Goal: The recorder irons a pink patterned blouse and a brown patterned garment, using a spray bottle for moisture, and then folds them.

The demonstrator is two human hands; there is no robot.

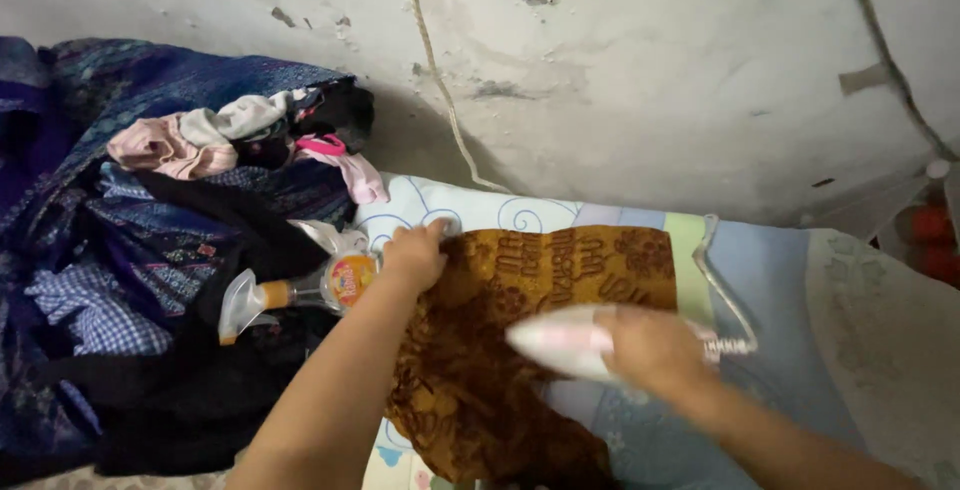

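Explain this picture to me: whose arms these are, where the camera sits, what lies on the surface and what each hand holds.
There is no machine here: the two bare arms belong to one person, and the single camera sits on that person's head, looking down. The left hand presses flat on a brown and gold patterned cloth spread over a pale blue padded surface. The right hand grips a white and pink clothes iron resting on that cloth. A clear spray bottle lies beside a heap of mixed clothes at left.

Cloth (520, 350) lies under both hands; iron (560, 342) sits on it at the right hand (655, 350). Spray bottle (300, 292) and clothes pile (150, 250) lie left of the left hand (415, 255).
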